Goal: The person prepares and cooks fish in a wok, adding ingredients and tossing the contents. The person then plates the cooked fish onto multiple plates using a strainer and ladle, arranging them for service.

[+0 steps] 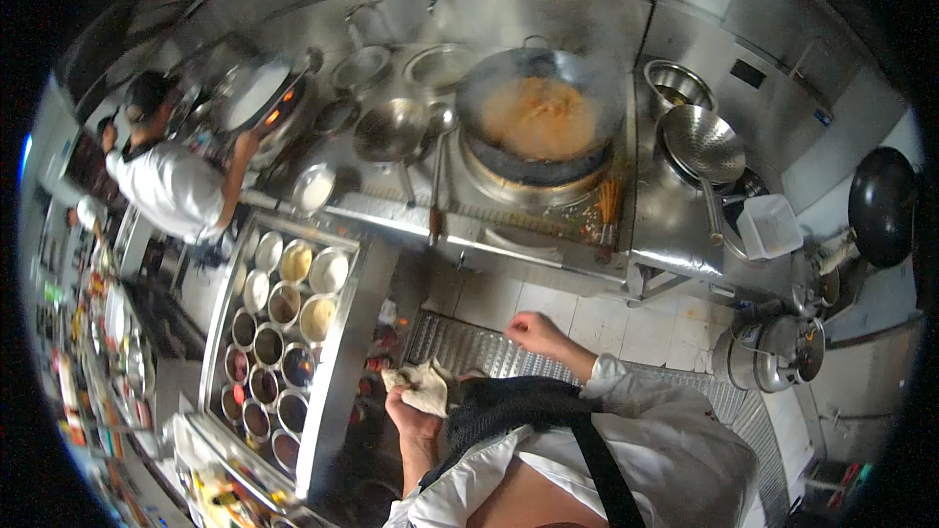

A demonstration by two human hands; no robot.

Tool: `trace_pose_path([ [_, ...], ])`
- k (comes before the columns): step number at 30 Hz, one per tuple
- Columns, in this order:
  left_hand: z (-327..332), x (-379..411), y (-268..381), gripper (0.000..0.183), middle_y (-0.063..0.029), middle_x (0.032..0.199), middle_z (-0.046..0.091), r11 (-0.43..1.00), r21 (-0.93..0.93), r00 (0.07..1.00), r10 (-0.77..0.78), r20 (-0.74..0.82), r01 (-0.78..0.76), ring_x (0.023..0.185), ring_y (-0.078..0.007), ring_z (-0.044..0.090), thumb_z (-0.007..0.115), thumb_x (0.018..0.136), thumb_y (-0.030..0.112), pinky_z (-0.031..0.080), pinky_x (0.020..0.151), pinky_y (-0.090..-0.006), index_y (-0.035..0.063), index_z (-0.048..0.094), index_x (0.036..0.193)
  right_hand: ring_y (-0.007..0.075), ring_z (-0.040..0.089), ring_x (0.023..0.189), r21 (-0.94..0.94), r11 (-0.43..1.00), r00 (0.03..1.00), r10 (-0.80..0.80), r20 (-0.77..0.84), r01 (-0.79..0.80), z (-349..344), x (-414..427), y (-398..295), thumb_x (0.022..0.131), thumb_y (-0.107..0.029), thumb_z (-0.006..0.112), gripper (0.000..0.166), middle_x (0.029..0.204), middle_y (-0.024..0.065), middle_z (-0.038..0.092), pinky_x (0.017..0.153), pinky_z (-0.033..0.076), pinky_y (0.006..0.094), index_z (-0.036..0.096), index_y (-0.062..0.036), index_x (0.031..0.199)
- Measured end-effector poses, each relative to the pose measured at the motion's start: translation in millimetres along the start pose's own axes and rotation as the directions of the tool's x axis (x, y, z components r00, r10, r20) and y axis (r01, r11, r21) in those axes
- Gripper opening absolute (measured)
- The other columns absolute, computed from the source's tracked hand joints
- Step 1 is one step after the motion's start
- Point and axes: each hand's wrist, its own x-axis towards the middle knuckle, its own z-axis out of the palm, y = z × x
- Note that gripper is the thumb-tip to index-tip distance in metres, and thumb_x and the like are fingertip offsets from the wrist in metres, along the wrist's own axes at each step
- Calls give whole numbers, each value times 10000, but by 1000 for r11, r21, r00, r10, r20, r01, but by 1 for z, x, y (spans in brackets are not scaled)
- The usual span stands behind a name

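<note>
My left hand [412, 416] grips a cream-coloured cloth [422, 390] beside the black apron, right of the seasoning cart. My right hand [532, 332] is held in the air over the floor in front of the stove, with fingers curled and nothing visible in them. Beyond it, a large wok [484, 73] sits on a burner with steaming orange-brown food [544, 114] inside. A ladle [439, 161] lies left of the wok, its wooden handle at the stove's front edge. An orange-brown bamboo brush [608, 205] stands at the wok's right.
A cart [346, 352] holds several round containers of seasonings. A perforated strainer [702, 147], a steel bowl [678, 84] and a plastic tub [770, 226] stand on the right counter. At the left, another person [172, 183] holds a wok over flame. A metal grate [477, 348] covers part of the floor.
</note>
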Motion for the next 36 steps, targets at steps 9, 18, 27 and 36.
trace_pose_path([
  [9, -26, 203, 32, 392, -185, 982, 648, 862, 374, 939, -326, -110, 343, 885, -356, 635, 442, 845, 245, 515, 815, -488, -48, 577, 1067, 100, 598, 742, 309, 951, 979, -65, 192, 2, -1, 119, -81, 942, -236, 591, 258, 895, 33, 633, 650, 514, 244, 579, -16, 1077],
  [18, 85, 282, 87, 302, -152, 857, 662, 589, 689, 906, -278, -319, 423, 767, -298, 656, 510, 825, 176, 538, 744, -415, -35, 639, 998, 221, 602, 830, -275, 950, 983, 110, -149, -148, 51, 359, -175, 868, -494, 616, 893, 984, 155, 578, 708, 509, 316, 223, 108, 1398],
  [27, 126, 290, 128, 439, -167, 1109, 614, 754, 459, 879, -444, -171, 470, 1000, -311, 602, 475, 817, 201, 483, 889, -443, -23, 544, 1188, 62, 416, 442, 962, 91, 920, -280, 273, -258, 84, 485, -184, 907, -147, 548, 133, 578, -47, 457, 424, 378, 199, 470, -85, 819],
  [36, 175, 349, 58, 560, -162, 1147, 564, 672, 592, 703, -671, 234, 445, 1083, -326, 562, 521, 779, 328, 468, 931, -462, 38, 474, 1256, 78, 459, 443, 799, 595, 992, -22, 125, -87, -52, 298, -271, 800, -204, 682, 235, 620, 13, 538, 377, 336, 256, 482, -96, 743],
])
